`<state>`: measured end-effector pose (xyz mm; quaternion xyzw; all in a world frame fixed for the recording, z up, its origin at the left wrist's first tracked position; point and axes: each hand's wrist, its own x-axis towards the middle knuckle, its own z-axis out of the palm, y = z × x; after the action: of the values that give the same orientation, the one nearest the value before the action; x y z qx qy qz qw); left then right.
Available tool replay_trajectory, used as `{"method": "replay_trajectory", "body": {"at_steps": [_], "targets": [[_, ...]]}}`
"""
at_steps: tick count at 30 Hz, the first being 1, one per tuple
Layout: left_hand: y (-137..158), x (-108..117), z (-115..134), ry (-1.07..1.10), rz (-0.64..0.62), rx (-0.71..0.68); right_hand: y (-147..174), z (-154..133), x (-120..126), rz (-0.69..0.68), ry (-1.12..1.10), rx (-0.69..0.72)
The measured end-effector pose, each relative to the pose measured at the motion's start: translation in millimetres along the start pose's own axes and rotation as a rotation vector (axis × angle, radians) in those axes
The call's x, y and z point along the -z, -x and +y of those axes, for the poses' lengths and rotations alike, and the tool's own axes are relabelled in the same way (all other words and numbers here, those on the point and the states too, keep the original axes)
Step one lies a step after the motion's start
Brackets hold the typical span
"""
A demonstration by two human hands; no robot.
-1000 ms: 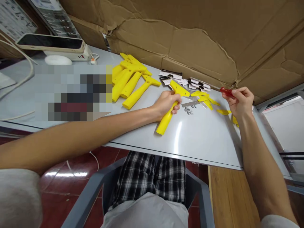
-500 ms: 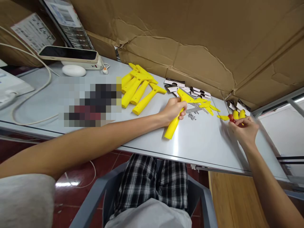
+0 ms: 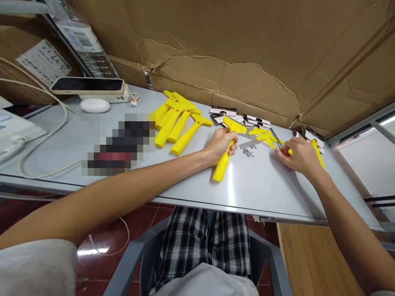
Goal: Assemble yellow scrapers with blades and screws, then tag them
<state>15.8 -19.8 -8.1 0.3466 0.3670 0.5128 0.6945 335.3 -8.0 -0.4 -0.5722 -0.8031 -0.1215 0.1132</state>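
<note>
My left hand (image 3: 222,144) is wrapped round the grip of a yellow scraper (image 3: 220,168), whose wide head points away from me and whose butt end is near the table. Off to the right, my right hand (image 3: 298,156) is closed on a screwdriver (image 3: 275,137); only its metal shaft shows, the handle being hidden in the fingers. Between the hands lie flat yellow pieces (image 3: 262,135), a metal blade (image 3: 247,144) and a heap of small screws (image 3: 247,152). Beside my right wrist is another yellow scraper piece (image 3: 317,154), partly covered.
Several yellow scraper handles (image 3: 177,123) are piled left of my left hand. Printed cards (image 3: 222,111) lie along the cardboard wall (image 3: 247,49). A phone (image 3: 88,84), a white mouse (image 3: 95,105), cables and a blurred dark item (image 3: 123,142) occupy the left side.
My right hand has moved left with the screwdriver, closer to the flat yellow pieces. My left hand keeps its hold on the scraper, and the view has shifted slightly.
</note>
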Motion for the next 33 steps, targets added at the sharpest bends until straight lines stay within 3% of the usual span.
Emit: {"method": "replay_trajectory", "body": {"at_steps": [4,9,15,21,29,33], "targets": [[-0.9,1.1,0.7,-0.006,0.005,0.005,-47.5,-20.9,2.2,0.039,-0.115,0.035],[-3.8,2.5,5.7,-0.020,0.033,0.026,-79.0,-48.8,-33.3,0.014,-0.246,0.110],[-3.0,2.1,9.6,-0.049,-0.019,0.064,-69.4,-63.4,-60.9,0.034,-0.228,0.198],[-3.7,2.6,9.5,-0.040,-0.036,0.072,-68.5,-60.6,-66.2,0.069,-0.257,0.199],[-9.1,6.7,5.4,-0.038,-0.082,0.091,-62.1,-52.1,-62.2,0.311,-0.331,0.213],[-9.9,8.8,6.4,-0.035,-0.091,0.102,-58.6,-56.2,-57.0,0.345,-0.366,0.220]]}}
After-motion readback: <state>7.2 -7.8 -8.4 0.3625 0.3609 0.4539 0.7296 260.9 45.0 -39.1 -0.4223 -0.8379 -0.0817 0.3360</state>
